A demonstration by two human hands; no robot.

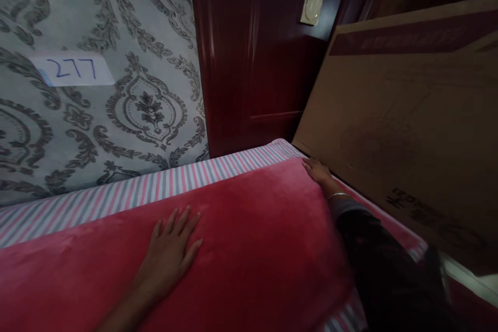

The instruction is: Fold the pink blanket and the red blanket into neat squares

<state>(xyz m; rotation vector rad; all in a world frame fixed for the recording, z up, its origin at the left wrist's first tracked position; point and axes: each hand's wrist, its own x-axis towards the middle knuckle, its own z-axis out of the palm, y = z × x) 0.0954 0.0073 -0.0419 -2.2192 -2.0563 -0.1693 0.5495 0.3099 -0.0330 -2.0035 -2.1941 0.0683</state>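
Observation:
A red plush blanket (257,238) lies spread over a striped sheet (171,187) in pink, white and grey. My left hand (171,249) rests flat on the blanket, fingers spread and holding nothing. At the blanket's far right corner is my right hand (319,171), its fingers stretched out along the edge and touching the cloth. That wrist wears a thin bangle (339,195) below a dark sleeve (373,249). Past the blanket's far edge, the sheet shows as a striped band.
Grey-patterned wallpaper (151,109) with a paper label (73,69) marked 277 stands at the far left. A dark red wood panel (233,62) carries a pale square fitting (312,5). Along the right side leans a large cardboard box (389,109), close to my right arm.

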